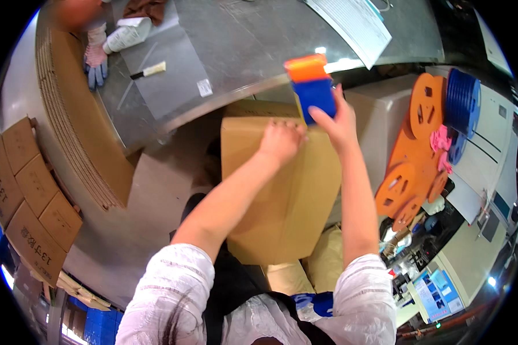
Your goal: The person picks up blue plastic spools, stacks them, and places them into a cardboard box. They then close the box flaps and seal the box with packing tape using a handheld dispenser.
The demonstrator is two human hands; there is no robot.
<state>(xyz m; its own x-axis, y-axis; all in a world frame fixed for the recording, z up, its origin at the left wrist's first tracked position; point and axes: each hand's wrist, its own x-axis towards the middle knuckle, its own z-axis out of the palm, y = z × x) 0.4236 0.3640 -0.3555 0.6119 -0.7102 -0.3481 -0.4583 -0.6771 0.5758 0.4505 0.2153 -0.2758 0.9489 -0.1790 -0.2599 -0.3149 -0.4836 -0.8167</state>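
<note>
A closed brown cardboard box (279, 213) stands upright right in front of me, against the edge of the metal table. My left hand (282, 142) rests on its far upper edge, fingers bent and pressed to the cardboard. Above the box's far right corner, my right hand (335, 119) grips a blue-and-orange boxy tool (315, 100), thumb on its near face. The tool's orange end points away from me and is blurred. It looks somewhat like a tape dispenser, but its exact kind cannot be made out.
Papers (351, 29), a glue-like tube (149, 70) and a white bottle (126, 35) lie on the metal table (242, 57). A gloved hand (96, 63) of another person is at far left. Flattened cardboard (86, 126) stands left; orange reels (423, 106) and a blue reel (463, 100) stand right.
</note>
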